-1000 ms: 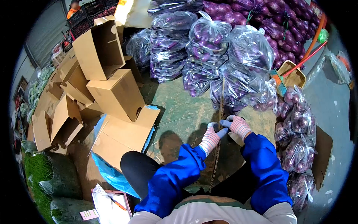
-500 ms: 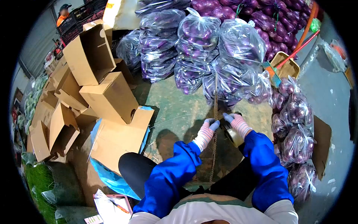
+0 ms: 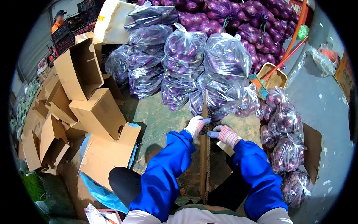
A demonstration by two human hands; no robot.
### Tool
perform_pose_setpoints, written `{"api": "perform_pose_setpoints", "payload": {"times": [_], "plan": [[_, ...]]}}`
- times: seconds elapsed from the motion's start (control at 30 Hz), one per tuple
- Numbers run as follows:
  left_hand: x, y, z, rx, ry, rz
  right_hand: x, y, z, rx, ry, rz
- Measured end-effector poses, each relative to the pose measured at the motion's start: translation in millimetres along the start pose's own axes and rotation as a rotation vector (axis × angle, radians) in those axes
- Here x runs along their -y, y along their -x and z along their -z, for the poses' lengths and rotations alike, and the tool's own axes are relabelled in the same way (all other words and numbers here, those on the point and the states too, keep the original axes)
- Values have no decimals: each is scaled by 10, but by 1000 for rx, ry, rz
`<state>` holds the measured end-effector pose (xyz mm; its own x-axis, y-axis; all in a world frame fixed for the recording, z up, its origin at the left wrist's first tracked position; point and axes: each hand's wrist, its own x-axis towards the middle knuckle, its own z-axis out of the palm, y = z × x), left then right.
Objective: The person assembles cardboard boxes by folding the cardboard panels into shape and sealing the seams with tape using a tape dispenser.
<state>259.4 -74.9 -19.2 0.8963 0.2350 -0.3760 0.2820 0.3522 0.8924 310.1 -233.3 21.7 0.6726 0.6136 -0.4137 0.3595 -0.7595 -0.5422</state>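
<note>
A brown cardboard piece [image 3: 204, 160] stands upright between my hands, seen almost edge-on. My left hand [image 3: 196, 126], in a striped glove, is closed at its upper left side, with the fingertips at the edge. My right hand [image 3: 226, 135], gloved too, is just right of the board, its fingertips close to the edge. Under this hand a pale part of the tape roll [image 3: 225, 148] shows; the palm hides the rest. Beyond the hands are stacked clear bags of purple produce [image 3: 227, 59].
Open cardboard boxes [image 3: 99, 114] are piled at the left, beside a flat cardboard sheet [image 3: 106, 155] on blue plastic. Bagged purple produce [image 3: 289, 153] lines the right, below a broom [image 3: 260, 86] and a tan tray [image 3: 275, 76]. A person [image 3: 59, 20] is at the far upper left.
The view has shifted, and the scene sits lower and further left. The cardboard shows more of its left face. My left hand has come up against the edge; the tape roll is more hidden.
</note>
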Motion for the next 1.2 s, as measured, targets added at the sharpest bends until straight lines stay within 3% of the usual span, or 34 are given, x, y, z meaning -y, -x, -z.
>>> {"api": "perform_pose_setpoints", "payload": {"times": [0.07,0.2,0.27,0.33,0.47,0.53,0.6,0.67,0.77,0.8,0.87,0.97,1.03,1.13,1.17,1.2], "plan": [[18,6,35,2,-7,39,32,55,33,21,-17,0],[31,-12,111,-60,-129,-151,23,33,36,39,-30,-51],[-30,-13,158,-89,-218,-102,51,70,52,-25,43,-27],[-42,8,203,-250,-884,-335,110,179,145,-45,110,-10],[-62,167,298,-164,-1004,-370,65,299,328,-52,184,39],[-269,459,373,-89,-850,-189,-20,449,413,-121,203,48],[-235,508,678,-147,-1096,-472,-62,648,529,-144,251,45],[-424,749,875,-57,-1077,-535,-158,850,601,-188,312,12],[-882,1268,985,116,-1107,-585,-390,1050,667,-195,194,-51],[-932,1329,1062,109,-1125,-508,-597,1051,654,-225,121,-23],[-943,1420,1118,137,-1089,-656,-917,1021,634,-161,-283,-11],[-1092,1623,1081,128,-1162,-601,-936,1116,572,-191,-526,-10],[-1086,1637,1092,95,-1249,-558,-914,1088,507,-239,-228,62],[-1076,1671,1046,122,-1256,-554,-432,1149,498,-102,100,69],[-1076,1671,1030,121,-1257,-551,-356,1183,471,-122,300,353],[-1073,1669,1012,149,-1221,-453,-259,1102,407,-38,218,97]]}}
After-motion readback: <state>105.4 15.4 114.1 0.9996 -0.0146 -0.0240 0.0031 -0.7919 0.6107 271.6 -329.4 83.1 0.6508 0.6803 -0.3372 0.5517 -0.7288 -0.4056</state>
